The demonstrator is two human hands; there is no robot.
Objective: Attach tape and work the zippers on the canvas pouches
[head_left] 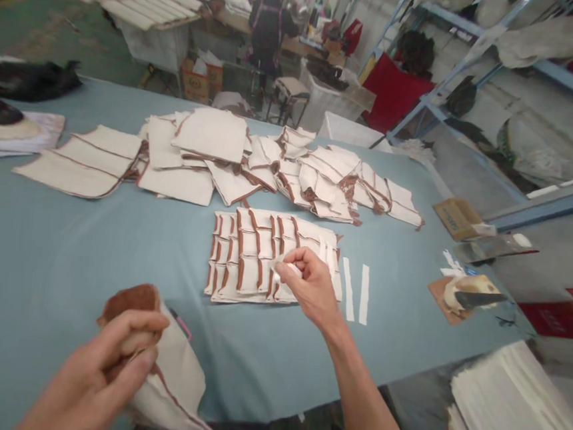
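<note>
My left hand (108,360) is closed on a cream fabric panel (178,359) whose rust-brown fuzzy side (131,302) is folded up at the top. The panel hangs down past the table's front edge. Over a stack of seamed cream panels (249,272) with raised brown seam edges, my right hand (308,277) pinches a small white strip (278,262), mostly hidden by the fingers. Just right of that stack, two narrow white strips (364,294) lie flat on the blue-grey table (53,241).
Behind the stack lies a loose heap of cream panels (208,134). A clothes iron (475,295) rests on a brown pad at right. White sheets (525,410) are piled at lower right. Metal shelving (427,100) stands beyond, and a person (270,26) is at a far table.
</note>
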